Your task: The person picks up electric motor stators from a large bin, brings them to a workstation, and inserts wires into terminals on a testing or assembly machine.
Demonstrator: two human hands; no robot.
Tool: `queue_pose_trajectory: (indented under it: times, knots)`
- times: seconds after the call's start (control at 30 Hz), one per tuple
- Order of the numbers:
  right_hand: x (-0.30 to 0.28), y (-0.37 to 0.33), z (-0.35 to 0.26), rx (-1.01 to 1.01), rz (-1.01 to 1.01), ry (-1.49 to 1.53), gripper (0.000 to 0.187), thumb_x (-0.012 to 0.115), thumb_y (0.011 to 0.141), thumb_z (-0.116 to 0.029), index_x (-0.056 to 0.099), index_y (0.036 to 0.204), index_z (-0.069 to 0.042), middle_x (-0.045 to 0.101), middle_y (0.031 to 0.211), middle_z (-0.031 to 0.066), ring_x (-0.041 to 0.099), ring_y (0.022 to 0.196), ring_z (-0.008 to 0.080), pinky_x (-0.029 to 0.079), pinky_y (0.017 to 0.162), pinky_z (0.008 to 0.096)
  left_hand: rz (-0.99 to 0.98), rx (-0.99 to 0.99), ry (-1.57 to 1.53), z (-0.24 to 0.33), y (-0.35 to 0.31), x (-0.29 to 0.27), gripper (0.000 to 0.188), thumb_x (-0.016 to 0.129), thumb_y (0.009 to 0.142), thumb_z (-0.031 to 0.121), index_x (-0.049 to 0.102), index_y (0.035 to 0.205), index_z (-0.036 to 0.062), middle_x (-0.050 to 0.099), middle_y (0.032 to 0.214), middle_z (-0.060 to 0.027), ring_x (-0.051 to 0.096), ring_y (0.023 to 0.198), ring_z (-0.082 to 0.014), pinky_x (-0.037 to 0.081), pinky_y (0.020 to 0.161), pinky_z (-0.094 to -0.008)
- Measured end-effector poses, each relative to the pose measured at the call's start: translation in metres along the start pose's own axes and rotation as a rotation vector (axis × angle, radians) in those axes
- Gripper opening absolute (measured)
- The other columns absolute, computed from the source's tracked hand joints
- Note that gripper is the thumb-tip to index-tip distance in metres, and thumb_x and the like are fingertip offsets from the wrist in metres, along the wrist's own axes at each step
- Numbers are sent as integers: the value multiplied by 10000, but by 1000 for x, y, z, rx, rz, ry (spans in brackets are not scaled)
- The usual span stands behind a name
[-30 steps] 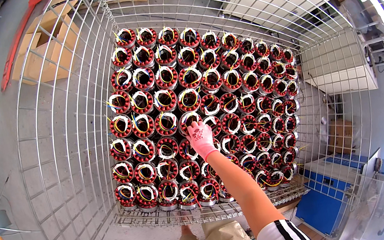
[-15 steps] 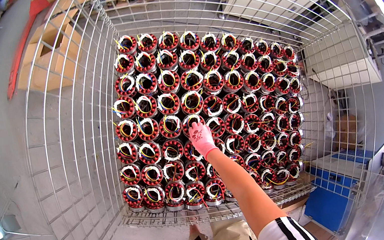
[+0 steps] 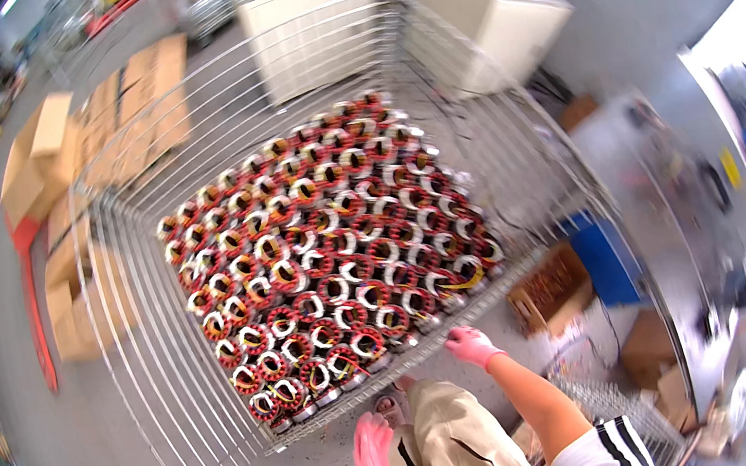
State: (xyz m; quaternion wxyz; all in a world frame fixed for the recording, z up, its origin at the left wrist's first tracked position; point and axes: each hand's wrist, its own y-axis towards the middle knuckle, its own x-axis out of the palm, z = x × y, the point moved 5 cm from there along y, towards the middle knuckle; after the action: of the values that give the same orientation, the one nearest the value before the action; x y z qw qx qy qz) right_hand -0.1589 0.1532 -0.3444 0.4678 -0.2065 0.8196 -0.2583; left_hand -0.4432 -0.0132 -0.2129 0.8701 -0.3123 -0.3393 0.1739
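Many ring-shaped motor stators point(image 3: 289, 275), with red windings, white sleeving and yellow lead wires, stand in close rows inside a wire mesh cage point(image 3: 135, 372). My right hand point(image 3: 473, 346), in a pink glove, is just outside the cage's low front edge, near the front right stators. It looks empty, its fingers loosely apart; whether it touches the edge I cannot tell. My left hand point(image 3: 373, 450), also in a pink glove, hangs beside my left thigh, nearer to me than the cage. Its fingers are loosely extended and nothing shows in them.
Cardboard boxes point(image 3: 88, 300) and a long red bar point(image 3: 35, 309) lie left of the cage. White cabinets point(image 3: 315, 30) stand behind it. At right are an open carton point(image 3: 550, 290), a blue box point(image 3: 606, 258) and a wire basket point(image 3: 620, 409) near my right side.
My right hand has drawn back from a stator in the middle rows to the cage's front edge. My left hand has risen beside my thigh. The view has turned and blurred.
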Motion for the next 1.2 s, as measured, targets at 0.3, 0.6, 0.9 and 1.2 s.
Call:
queue_pose_trajectory:
  times: [0.3, 0.6, 0.9, 1.2]
  knots:
    - [109, -402, 343, 1014, 1213, 821, 338, 567, 873, -365, 673, 947, -53, 672, 792, 115, 638, 787, 275, 483, 740, 380, -616, -112, 796, -82, -39, 157, 516, 509, 988, 302, 398, 1378, -17, 492, 1344, -169, 456, 1274, -270, 336, 1105, -384]
    - [316, -625, 383, 1618, 1580, 1534, 256, 622, 876, -292, 691, 1009, -85, 619, 678, 11, 558, 594, 87, 441, 533, 269, -1493, 176, 1558, -362, -156, 320, 642, 601, 923, 223, 305, 1431, -34, 340, 1454, -221, 336, 1359, -325, 261, 1130, -390]
    - [458, -703, 575, 566, 2519, 2007, 325, 584, 938, -317, 570, 1150, -70, 600, 893, 13, 584, 839, 171, 492, 757, 336, -1536, 794, 2121, -627, -226, 340, 904, 644, 832, 462, 226, 1468, -26, 160, 1535, -271, 181, 1418, -395, 97, 1155, -520]
    - [449, -749, 733, 1060, 2961, 1699, 480, 580, 914, -163, 457, 1367, -64, 516, 1333, 66, 432, 1252, 199, 304, 1067, 325, -1690, 1196, 2453, -652, -215, 330, 836, 546, 864, 528, 266, 1469, 24, 283, 1523, -151, 207, 1427, -333, -10, 1125, -600]
